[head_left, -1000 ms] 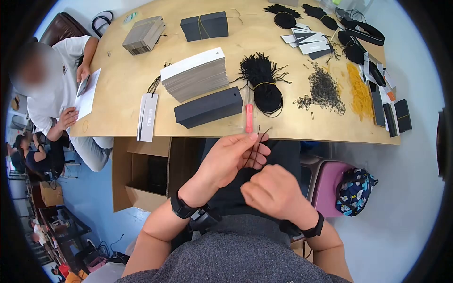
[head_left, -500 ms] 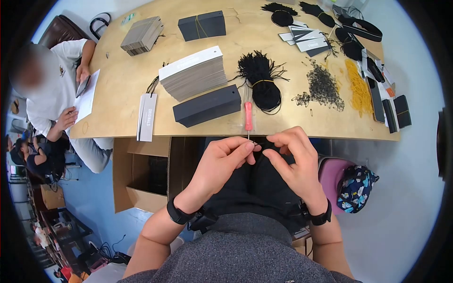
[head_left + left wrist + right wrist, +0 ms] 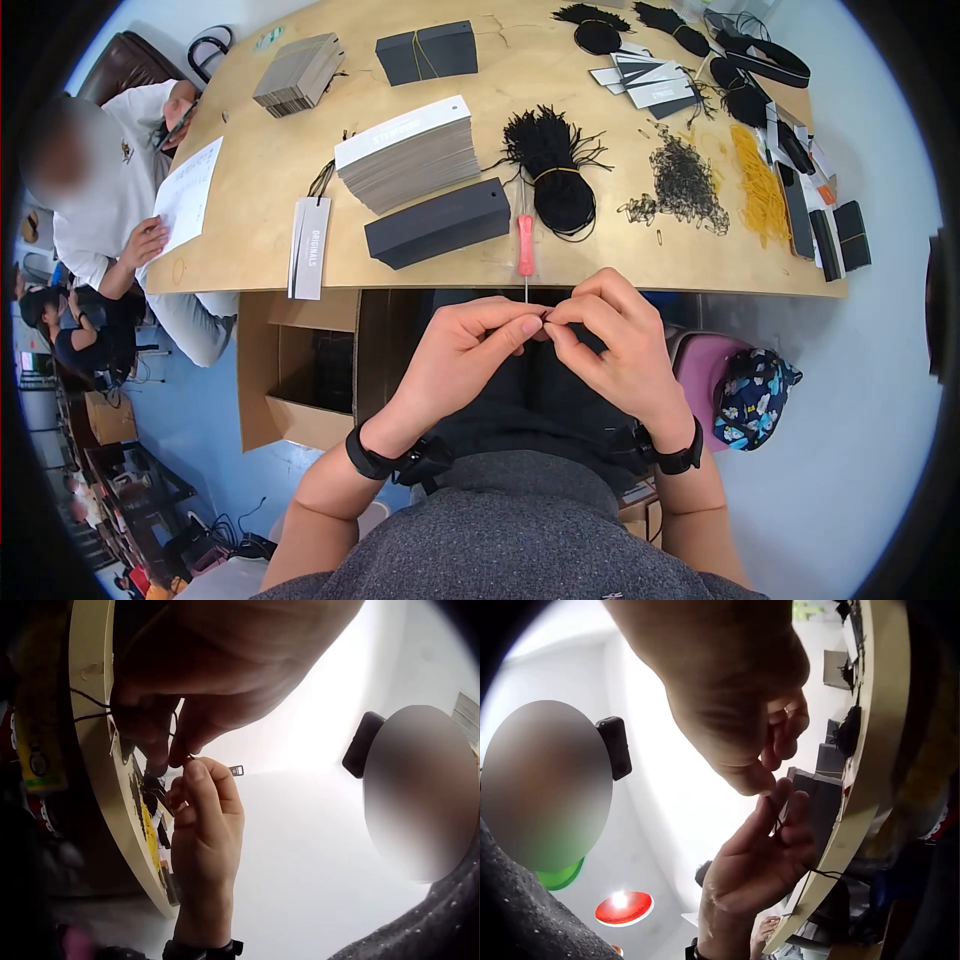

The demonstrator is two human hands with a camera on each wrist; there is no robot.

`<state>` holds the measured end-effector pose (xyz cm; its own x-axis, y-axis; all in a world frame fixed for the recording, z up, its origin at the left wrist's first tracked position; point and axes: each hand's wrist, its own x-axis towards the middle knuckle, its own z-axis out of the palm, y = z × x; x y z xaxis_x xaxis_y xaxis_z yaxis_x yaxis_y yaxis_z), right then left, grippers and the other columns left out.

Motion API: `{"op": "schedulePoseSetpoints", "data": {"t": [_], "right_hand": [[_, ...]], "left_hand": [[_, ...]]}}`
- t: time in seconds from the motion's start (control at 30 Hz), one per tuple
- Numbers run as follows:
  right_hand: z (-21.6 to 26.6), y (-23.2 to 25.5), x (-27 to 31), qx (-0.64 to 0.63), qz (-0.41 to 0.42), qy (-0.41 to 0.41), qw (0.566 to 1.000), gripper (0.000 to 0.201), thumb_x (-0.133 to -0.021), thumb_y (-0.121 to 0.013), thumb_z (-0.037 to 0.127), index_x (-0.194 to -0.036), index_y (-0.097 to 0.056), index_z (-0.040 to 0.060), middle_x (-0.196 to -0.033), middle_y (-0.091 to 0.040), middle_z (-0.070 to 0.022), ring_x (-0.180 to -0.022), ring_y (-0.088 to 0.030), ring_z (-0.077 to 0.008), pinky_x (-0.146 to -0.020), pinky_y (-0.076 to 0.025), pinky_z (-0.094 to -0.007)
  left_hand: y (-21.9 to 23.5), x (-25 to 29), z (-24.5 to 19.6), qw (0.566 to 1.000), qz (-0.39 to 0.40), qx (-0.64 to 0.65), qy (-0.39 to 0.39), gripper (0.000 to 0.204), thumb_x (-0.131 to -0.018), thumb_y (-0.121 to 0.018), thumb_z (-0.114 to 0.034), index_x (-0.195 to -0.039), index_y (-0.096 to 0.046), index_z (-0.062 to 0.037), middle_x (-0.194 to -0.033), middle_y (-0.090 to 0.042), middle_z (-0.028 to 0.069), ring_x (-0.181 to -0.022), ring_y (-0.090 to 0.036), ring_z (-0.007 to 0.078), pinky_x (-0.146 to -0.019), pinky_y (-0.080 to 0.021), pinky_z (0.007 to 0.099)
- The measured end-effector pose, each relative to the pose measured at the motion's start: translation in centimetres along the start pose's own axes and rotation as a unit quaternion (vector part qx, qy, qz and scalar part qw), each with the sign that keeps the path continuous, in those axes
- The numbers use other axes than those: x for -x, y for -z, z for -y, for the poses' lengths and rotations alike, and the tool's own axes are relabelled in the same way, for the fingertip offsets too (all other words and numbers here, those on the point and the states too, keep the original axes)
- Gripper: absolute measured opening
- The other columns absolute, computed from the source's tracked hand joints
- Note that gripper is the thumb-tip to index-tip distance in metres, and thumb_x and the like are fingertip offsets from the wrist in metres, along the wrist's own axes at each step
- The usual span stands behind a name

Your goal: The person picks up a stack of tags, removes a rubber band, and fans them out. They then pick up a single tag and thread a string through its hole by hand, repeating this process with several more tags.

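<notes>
Just past the table's front edge, my left hand [image 3: 470, 345] pinches a thin black cord [image 3: 91, 697] between thumb and fingers. My right hand [image 3: 622, 345] meets it fingertip to fingertip and pinches the cord there too. In the left wrist view, part of the cord loops below the left fingers and two strands stick out behind them. The right wrist view shows the cord [image 3: 826, 873] trailing past the left fingers. A red-handled tool [image 3: 526, 247] with a thin metal shaft lies above the hands, its shaft pointing over the edge. The pinched spot is mostly hidden by fingertips.
A bundle of black cords [image 3: 563, 195] lies beyond the tool, beside stacks of dark tags [image 3: 437, 228] and white tags [image 3: 410, 155]. Rightward are a pile of small pins [image 3: 688, 185] and yellow rubber bands [image 3: 757, 185]. Another person [image 3: 115, 200] sits at the left.
My right hand has risen, spread its fingers and then come together with the left at the cord. My left hand has turned slightly. The seated person's hand has lifted off the paper.
</notes>
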<state>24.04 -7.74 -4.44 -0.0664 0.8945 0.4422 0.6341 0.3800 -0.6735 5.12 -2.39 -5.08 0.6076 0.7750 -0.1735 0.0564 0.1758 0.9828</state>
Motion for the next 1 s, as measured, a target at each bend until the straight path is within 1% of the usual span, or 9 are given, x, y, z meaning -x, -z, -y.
{"op": "schedulePoseSetpoints", "data": {"t": [0.17, 0.27, 0.33, 0.4, 0.47, 0.57, 0.63, 0.7, 1.0], "right_hand": [[0.6, -0.2, 0.0, 0.030, -0.006, -0.008, 0.999, 0.018, -0.075, -0.075, 0.002, -0.089, -0.064, 0.0063, -0.082, -0.054, -0.0070, -0.070, -0.059, -0.0238, -0.060, -0.049, -0.0345], [1.0, -0.2, -0.1, -0.007, -0.035, -0.075, 0.997, 0.019, -0.075, -0.075, 0.002, -0.090, -0.064, 0.0058, -0.084, -0.055, -0.0075, -0.072, -0.060, -0.0249, -0.060, -0.049, -0.0342], [0.1, -0.2, 0.1, -0.026, 0.003, -0.020, 0.999, 0.018, -0.076, -0.075, 0.002, -0.090, -0.064, 0.0052, -0.086, -0.056, -0.0079, -0.072, -0.061, -0.0246, -0.060, -0.049, -0.0334], [0.1, -0.3, 0.5, -0.037, 0.002, -0.032, 0.999, 0.018, -0.076, -0.075, 0.002, -0.090, -0.064, 0.0046, -0.087, -0.056, -0.0082, -0.072, -0.062, -0.0241, -0.061, -0.050, -0.0330], [0.2, -0.1, 0.6, -0.048, 0.002, -0.043, 0.998, 0.018, -0.077, -0.075, 0.002, -0.091, -0.064, 0.0039, -0.087, -0.057, -0.0085, -0.072, -0.062, -0.0237, -0.062, -0.050, -0.0326], [-0.1, 0.9, 0.7, -0.139, 0.018, -0.139, 0.980, 0.014, -0.080, -0.073, 0.003, -0.090, -0.064, 0.0035, -0.088, -0.057, -0.0092, -0.071, -0.062, -0.0246, -0.062, -0.051, -0.0328], [-1.8, 2.1, 0.5, -0.005, -0.026, -0.152, 0.988, 0.011, -0.083, -0.071, 0.007, -0.090, -0.064, 0.0035, -0.088, -0.058, -0.0103, -0.070, -0.062, -0.0258, -0.063, -0.051, -0.0337], [-4.4, 3.1, 0.7, 0.172, -0.105, -0.205, 0.958, 0.012, -0.085, -0.071, 0.013, -0.091, -0.066, 0.0044, -0.089, -0.059, -0.0115, -0.071, -0.064, -0.0273, -0.063, -0.050, -0.0370], [-8.9, 4.2, 0.4, 0.353, -0.087, -0.174, 0.915, 0.011, -0.086, -0.067, 0.014, -0.087, -0.066, 0.0031, -0.084, -0.061, -0.0131, -0.075, -0.063, -0.0358, -0.064, -0.050, -0.0435]], "left_hand": [[0.2, -0.1, -0.4, 0.993, -0.002, -0.105, -0.055, 0.018, -0.096, -0.063, -0.009, -0.107, -0.071, 0.0029, -0.084, -0.067, 0.0049, -0.076, -0.059, 0.0086, -0.070, -0.048, 0.0236], [0.3, 0.0, -0.7, 0.991, 0.011, -0.120, -0.055, 0.017, -0.095, -0.064, -0.009, -0.105, -0.071, 0.0032, -0.081, -0.066, 0.0044, -0.074, -0.058, 0.0088, -0.068, -0.048, 0.0241], [0.3, 0.0, -0.9, 0.991, 0.012, -0.125, -0.038, 0.017, -0.094, -0.065, -0.009, -0.105, -0.071, 0.0018, -0.082, -0.067, 0.0060, -0.075, -0.061, 0.0099, -0.069, -0.049, 0.0246], [0.1, -0.1, -0.9, 0.991, 0.015, -0.129, -0.024, 0.016, -0.093, -0.066, -0.010, -0.104, -0.072, 0.0003, -0.082, -0.069, 0.0076, -0.076, -0.064, 0.0111, -0.070, -0.050, 0.0251], [-0.5, 0.1, -0.6, 0.998, -0.047, -0.052, -0.007, 0.013, -0.092, -0.067, -0.007, -0.101, -0.073, 0.0013, -0.084, -0.071, 0.0061, -0.079, -0.067, 0.0098, -0.072, -0.052, 0.0235], [-0.9, 0.2, -0.2, 0.998, -0.058, -0.039, -0.004, 0.012, -0.091, -0.068, -0.006, -0.099, -0.072, 0.0022, -0.086, -0.072, 0.0048, -0.083, -0.068, 0.0093, -0.074, -0.053, 0.0229], [-1.0, 0.4, 0.2, 0.997, -0.068, -0.018, -0.009, 0.012, -0.092, -0.068, -0.007, -0.099, -0.072, 0.0019, -0.085, -0.072, 0.0046, -0.082, -0.068, 0.0089, -0.073, -0.053, 0.0226], [-0.8, 0.3, 0.4, 0.996, -0.082, 0.002, -0.015, 0.012, -0.092, -0.068, -0.008, -0.099, -0.072, 0.0017, -0.084, -0.071, 0.0043, -0.081, -0.067, 0.0086, -0.072, -0.053, 0.0223], [-0.5, -0.2, 0.8, 0.994, -0.085, 0.063, 0.040, 0.015, -0.092, -0.070, -0.011, -0.100, -0.073, 0.0012, -0.082, -0.071, 0.0041, -0.075, -0.064, 0.0075, -0.069, -0.050, 0.0211]]}}
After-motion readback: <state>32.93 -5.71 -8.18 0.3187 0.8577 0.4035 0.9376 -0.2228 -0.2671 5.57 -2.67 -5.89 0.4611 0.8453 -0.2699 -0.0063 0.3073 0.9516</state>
